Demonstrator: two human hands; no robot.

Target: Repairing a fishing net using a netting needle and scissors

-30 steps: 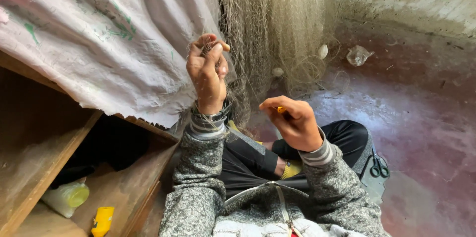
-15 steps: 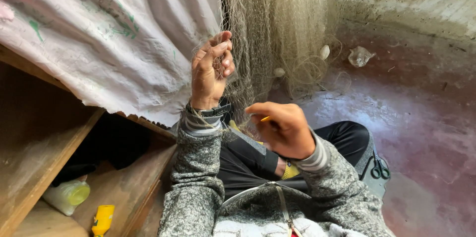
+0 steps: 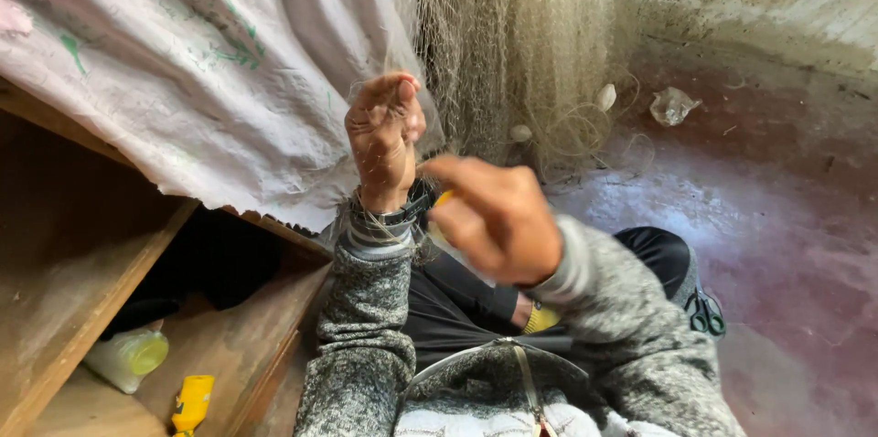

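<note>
The left hand (image 3: 384,140) is raised at about twelve o'clock from the lap, its back toward the camera and its fingers (image 3: 395,94) bunched together, pinching strands of the pale fishing net (image 3: 512,44) that hangs straight down from the top of the view. The net is fine and beige, and it gathers in loose coils on the floor (image 3: 777,218) at about one o'clock, where two small whitish floats (image 3: 606,96) lie among the mesh.

The right hand (image 3: 494,213) sits just to the four o'clock side of the left wrist, blurred, with its fingers curled around a small yellow tool (image 3: 443,200) of which only a tip shows between hand and wrist. Whether the tool touches the net cannot be told.

Both arms wear grey knitted sleeves (image 3: 366,309), and the left wrist carries a dark band.

At ten o'clock a pinkish-white cloth (image 3: 201,62) drapes over a wooden shelf (image 3: 101,291). On the lower board of the shelf, at about eight o'clock, lie a pale plastic bottle (image 3: 128,357) with a yellowish end and a yellow object (image 3: 192,400). A pair of dark-handled scissors (image 3: 705,311) rests on the reddish floor at four o'clock, just beside the dark trouser leg. A crumpled clear piece of plastic (image 3: 672,105) lies near the wall at two o'clock.
</note>
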